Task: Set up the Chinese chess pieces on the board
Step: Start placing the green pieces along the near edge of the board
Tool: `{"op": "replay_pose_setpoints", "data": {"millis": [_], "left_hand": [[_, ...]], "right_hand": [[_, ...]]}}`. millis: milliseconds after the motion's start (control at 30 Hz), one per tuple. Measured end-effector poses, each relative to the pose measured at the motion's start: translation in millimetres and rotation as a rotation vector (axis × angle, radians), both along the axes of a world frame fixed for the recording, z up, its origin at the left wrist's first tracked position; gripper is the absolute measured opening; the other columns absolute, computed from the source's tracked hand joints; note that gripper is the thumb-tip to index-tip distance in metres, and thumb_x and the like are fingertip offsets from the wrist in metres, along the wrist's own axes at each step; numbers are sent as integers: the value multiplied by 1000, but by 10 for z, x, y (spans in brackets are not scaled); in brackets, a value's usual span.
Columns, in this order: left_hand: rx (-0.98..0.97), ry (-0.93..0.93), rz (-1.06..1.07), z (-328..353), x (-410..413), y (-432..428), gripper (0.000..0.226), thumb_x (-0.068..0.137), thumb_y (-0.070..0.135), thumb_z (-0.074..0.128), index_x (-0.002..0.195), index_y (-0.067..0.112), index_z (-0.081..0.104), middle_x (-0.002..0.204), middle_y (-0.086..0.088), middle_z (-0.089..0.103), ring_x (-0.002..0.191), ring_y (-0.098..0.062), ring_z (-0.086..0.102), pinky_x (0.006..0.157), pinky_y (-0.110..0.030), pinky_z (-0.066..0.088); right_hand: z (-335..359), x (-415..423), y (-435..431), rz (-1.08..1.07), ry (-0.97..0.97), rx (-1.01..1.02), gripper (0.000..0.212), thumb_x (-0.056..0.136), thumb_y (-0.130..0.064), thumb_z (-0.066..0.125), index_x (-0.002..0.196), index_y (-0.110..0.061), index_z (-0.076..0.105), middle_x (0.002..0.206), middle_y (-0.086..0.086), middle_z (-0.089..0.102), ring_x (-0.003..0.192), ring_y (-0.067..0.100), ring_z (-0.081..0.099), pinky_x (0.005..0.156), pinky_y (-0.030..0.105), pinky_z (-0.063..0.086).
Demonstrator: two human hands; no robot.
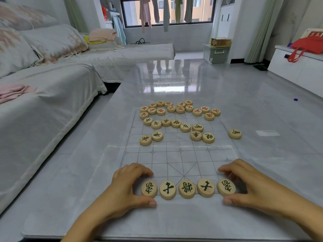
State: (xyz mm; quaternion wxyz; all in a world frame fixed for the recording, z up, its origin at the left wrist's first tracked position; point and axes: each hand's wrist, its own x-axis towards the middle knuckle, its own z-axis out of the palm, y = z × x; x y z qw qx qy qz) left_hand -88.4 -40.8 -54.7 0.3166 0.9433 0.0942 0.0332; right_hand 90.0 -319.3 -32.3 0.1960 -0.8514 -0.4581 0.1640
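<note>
Row of five black pieces [187,189] lies between the two grips, on the near line of the board [174,158]. The left hand [125,186] pinches the leftmost piece [149,188], the right hand [250,182] the rightmost piece [226,187], I think to keep the row straight. Other pieces [174,117] wait scattered beyond both hands.

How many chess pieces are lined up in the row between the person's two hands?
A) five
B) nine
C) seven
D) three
A: five dark-lettered pieces sit side by side along the near edge of the board. The left hand curls round the leftmost piece and the right hand round the rightmost piece.
</note>
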Motion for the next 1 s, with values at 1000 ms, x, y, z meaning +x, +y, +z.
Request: {"op": "replay_pose_setpoints", "data": {"millis": [1000], "left_hand": [[-75, 46, 36, 115, -93, 199, 80, 32, 89, 57, 98, 44, 54, 108, 24, 52, 108, 5, 43, 92, -11, 36]], "right_hand": [[-62, -43, 85, -21, -71, 97, 77, 39, -99, 23, 106, -61, 32, 121, -37, 28, 119, -8, 27, 95, 5, 16]]}}
